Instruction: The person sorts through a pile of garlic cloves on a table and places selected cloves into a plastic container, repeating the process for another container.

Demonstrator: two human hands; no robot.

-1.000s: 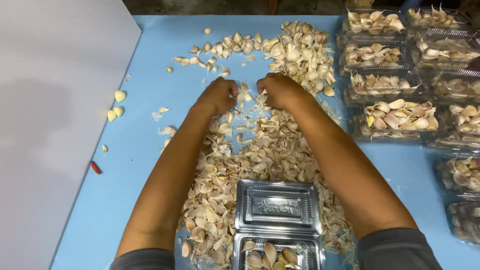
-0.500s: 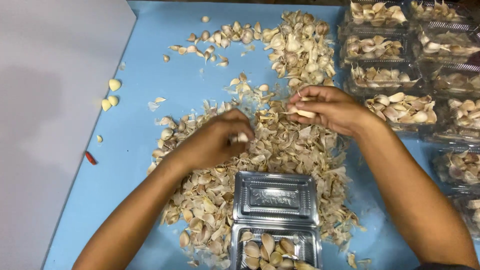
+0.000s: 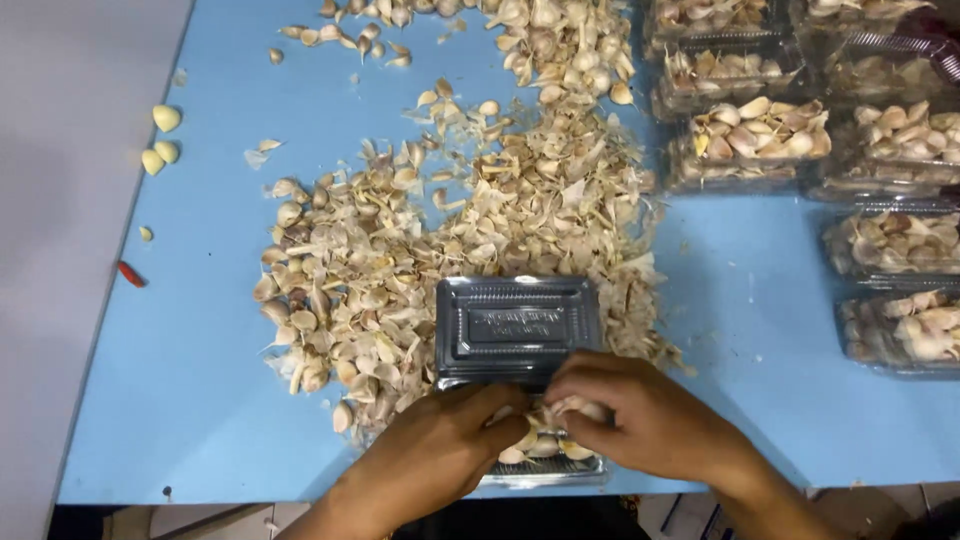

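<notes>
- A clear plastic clamshell box, rectangular with ribbed, glossy walls, lies open at the near edge of a smooth pale-blue desk; its embossed lid lies flat on the far side, its tray on the near side holds garlic cloves.
- Both hands meet over the tray. The left hand comes in from the near left, fingers curled down into the cloves; whether it grips one cannot be told.
- The right hand comes in from the near right, knuckles up, fingertips pinched on a clove just beside the left fingers.
- A wide heap of papery, cream-coloured garlic skins and unpeeled cloves spreads across the desk from the lid toward the far edge, touching the lid's left and right sides.
- Filled clear boxes of cloves stand in rows at the far right, well apart from the hands.
- A few peeled, smooth yellow cloves lie at the far left, near the desk's edge, with a small red scrap nearer.
</notes>
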